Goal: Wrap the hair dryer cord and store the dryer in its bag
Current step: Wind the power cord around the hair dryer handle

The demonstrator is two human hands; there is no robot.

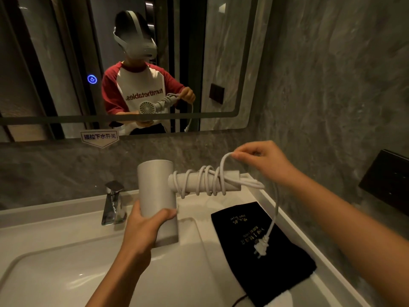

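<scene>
Hair dryer (pixel 158 196) wrapping is well along, and the job now is finishing the cord neatly. Nearest the camera, the left hand (pixel 143 229) has its grip closed around the lower end of the dryer's barrel, holding it upright over the white basin (pixel 66 273) with the handle (pixel 203 181) pointing out to the right. Several turns of white cord (pixel 207 183) already circle that handle, some crossing each other, and a doubled loop sticks out past the handle's end. To the right, on the desk beside the basin, the black bag (pixel 265 258) lies flat with gold lettering on it. The loose tail of cord hangs down over it, and the plug (pixel 262 245) dangles just above or on the bag; contact is hard to judge. Further up, the right hand (pixel 265 160) has its grip pinched shut on a bend of cord lifted above the handle. To do this well, I would keep the left hand steady, keep light tension on the pinched bend, and lay the remaining turns side by side toward the handle's end rather than over the crossed ones. The short tail can then be tucked under a turn so the plug does not swing loose when the dryer goes into the bag. Beyond, a chrome faucet (pixel 114 202) stands behind the basin, below a wall mirror (pixel 221 52).
</scene>
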